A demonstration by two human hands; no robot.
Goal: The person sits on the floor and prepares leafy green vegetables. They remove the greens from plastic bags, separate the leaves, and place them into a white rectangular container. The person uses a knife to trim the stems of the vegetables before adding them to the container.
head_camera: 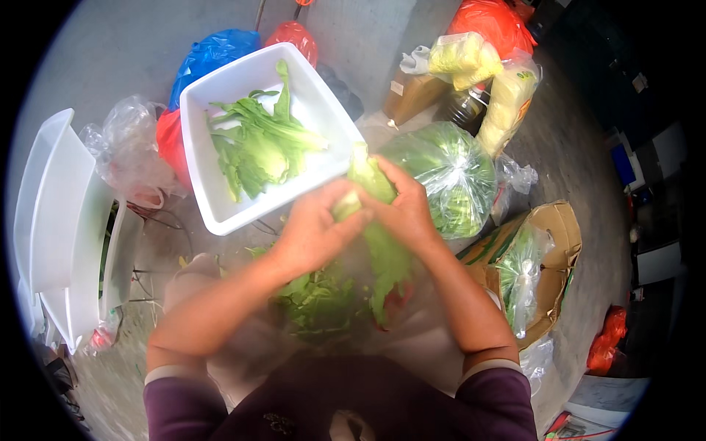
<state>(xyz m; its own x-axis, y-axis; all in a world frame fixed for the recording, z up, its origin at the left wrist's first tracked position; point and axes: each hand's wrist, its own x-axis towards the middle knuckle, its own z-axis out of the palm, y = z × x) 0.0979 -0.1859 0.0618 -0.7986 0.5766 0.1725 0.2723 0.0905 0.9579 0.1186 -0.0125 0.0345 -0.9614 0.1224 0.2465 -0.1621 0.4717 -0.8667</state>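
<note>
Both hands meet at a leafy green vegetable (386, 248), just right of a white plastic tub. My left hand (320, 223) pinches a pale green stem piece (346, 205) between thumb and fingers. Wrapped round the leaves from the right, my right hand (400, 204) grips the vegetable, whose long leaf hangs down past the wrist. Inside the white tub (207, 212) lie several loose green leaves (265, 149). Below my hands, a heap of leaf scraps (320, 303) lies between my knees, partly hidden by my forearms. Motion blurs the fingertips slightly.
A clear bag of greens (447, 176) stands right of my hands. Farther right, a cardboard box (562, 231) holds another bagged bunch (521, 281). White plastic tubs (58, 215) stand at left. Behind are a blue bag (218, 55), a red bag (491, 27) and a dark bottle (463, 107).
</note>
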